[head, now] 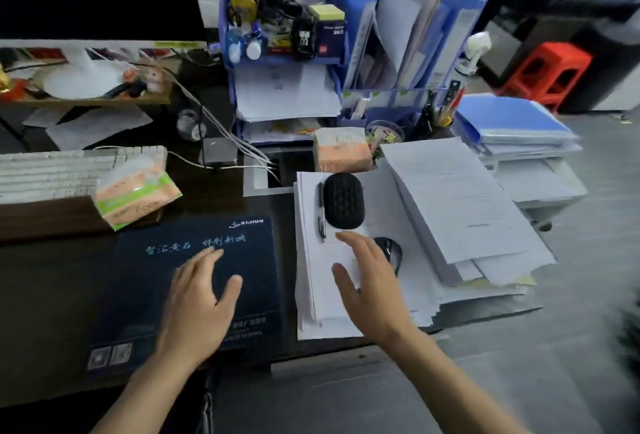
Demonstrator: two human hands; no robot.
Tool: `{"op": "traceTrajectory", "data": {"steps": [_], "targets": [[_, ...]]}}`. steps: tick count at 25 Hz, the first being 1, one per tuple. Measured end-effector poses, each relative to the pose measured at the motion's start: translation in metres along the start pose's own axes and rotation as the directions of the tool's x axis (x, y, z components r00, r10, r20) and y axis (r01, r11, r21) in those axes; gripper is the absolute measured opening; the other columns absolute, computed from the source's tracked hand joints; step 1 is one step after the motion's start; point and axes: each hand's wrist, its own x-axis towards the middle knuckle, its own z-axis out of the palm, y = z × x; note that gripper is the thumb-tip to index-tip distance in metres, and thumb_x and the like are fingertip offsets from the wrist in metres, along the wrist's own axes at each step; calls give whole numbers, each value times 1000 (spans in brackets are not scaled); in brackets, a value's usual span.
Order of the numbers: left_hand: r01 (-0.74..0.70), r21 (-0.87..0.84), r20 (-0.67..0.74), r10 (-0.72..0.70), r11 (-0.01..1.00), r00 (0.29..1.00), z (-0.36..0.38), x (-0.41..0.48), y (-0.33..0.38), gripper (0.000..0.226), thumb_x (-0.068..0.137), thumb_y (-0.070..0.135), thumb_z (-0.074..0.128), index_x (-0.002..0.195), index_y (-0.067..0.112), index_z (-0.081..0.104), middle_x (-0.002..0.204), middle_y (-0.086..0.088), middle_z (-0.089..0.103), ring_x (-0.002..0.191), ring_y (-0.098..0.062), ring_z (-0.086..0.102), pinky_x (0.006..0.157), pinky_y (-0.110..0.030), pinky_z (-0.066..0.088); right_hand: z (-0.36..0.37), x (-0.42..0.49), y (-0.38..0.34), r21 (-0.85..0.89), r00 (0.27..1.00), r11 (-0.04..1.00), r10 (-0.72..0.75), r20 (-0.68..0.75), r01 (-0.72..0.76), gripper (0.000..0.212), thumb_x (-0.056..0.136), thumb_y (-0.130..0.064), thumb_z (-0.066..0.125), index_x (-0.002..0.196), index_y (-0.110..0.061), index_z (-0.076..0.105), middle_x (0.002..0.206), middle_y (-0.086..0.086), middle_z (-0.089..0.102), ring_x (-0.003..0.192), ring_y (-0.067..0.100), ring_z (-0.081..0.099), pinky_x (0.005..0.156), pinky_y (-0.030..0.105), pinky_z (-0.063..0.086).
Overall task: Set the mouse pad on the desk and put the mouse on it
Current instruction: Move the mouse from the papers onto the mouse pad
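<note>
Head view: right hand half hides mouse.

The mouse pad is lying flat on the dark surface, a navy rectangle bearing pale printed characters near its far edge. The mouse, black and glossy, is sitting to its right atop a paper stack, partly hidden behind a hand.

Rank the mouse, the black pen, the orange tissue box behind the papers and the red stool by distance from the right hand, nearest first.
1. mouse: just beyond the right hand, on the paper stack.
2. black pen: ahead, slightly left, on the same stack.
3. orange tissue box: behind the papers.
4. red stool: far right, off the desk.
</note>
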Motion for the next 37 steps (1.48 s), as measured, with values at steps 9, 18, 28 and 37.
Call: {"op": "traceTrajectory", "data": {"steps": [9,18,28,37], "targets": [[-161,-211,169,198,964,966,124,6,152,90,77,52,74,149,19,32,144,2,47,134,-15,41,103,-22,34,-44,30,84,14,960,960,280,9,-280,46,100,-28,50,144,-13,48,146,4,52,135,19,47,106,23,33],[-91,-163,126,113,982,986,165,7,169,73,77,27,76,143,21,44,130,1,52,120,-17,52,96,-23,42,-43,42,102,-50,961,976,216,170,-211,41,92,-21,61,133,-14,58,134,4,58,122,21,53,98,20,37],[-22,-164,-67,11,986,998,93,9,111,73,78,29,76,143,17,45,128,0,52,121,-18,49,96,-23,44,2,62,23,74,977,997,-6,215,-10,35,87,-16,68,122,-14,65,111,-7,54,108,14,51,93,23,40],[181,-107,-159,-196,978,968,32,20,-13,83,74,23,82,145,13,40,135,-5,50,130,-23,44,102,-31,39,124,86,-59,76,907,989,-150,393,130,43,88,-26,67,129,-15,62,128,5,63,119,25,53,102,36,43]]}}
